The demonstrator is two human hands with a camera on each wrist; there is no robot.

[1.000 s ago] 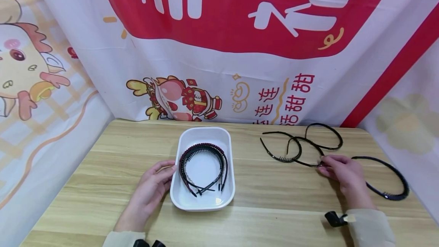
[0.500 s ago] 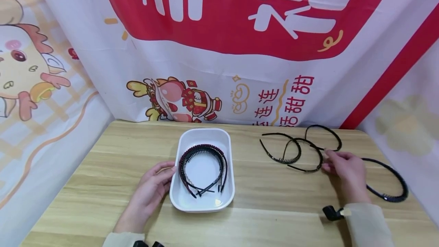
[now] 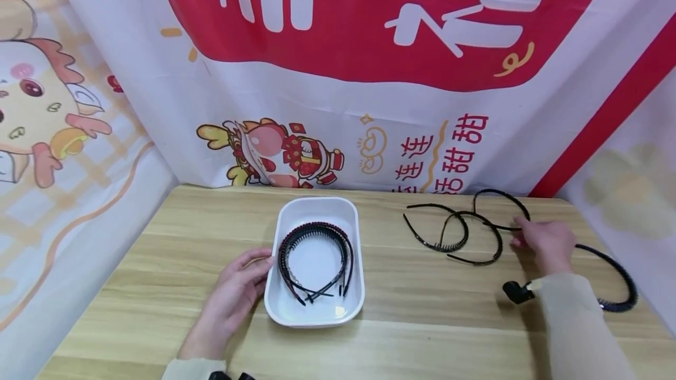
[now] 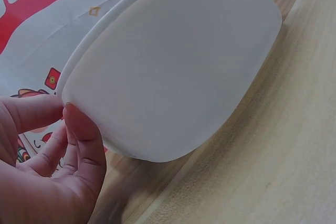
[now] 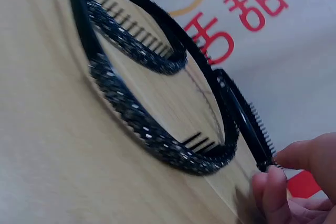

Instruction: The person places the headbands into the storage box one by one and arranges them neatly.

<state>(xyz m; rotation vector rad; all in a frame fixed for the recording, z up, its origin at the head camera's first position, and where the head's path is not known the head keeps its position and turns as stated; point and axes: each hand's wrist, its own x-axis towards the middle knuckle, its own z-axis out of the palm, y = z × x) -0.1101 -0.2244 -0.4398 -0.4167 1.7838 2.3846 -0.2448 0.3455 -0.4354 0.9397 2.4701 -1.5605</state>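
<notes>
A white plastic tray (image 3: 271, 304) stands on the table with several black headbands (image 3: 345, 245) nested inside. My left hand (image 3: 235, 292) holds its left side; in the left wrist view the thumb and a finger pinch the tray's rim (image 4: 62, 85). At the back right, my right hand (image 3: 548, 243) pinches a black headband (image 5: 247, 121) between thumb and fingers, at its near right side. Left of that hand, two more black headbands lie overlapping, one a sparkly headband (image 5: 152, 132) with comb teeth. Another black headband (image 3: 625, 277) lies right, partly hidden by the right arm.
The wooden table (image 3: 422, 345) ends at the back against a printed cloth (image 3: 296, 92) with red and white patterns. More cloth hangs along both sides. A small black device (image 3: 517, 292) is worn at the right wrist.
My right hand has let go of the middle headband, whose end now lies nearer the front, and moved back and right to the rear headband. The left hand stays at the tray.
</notes>
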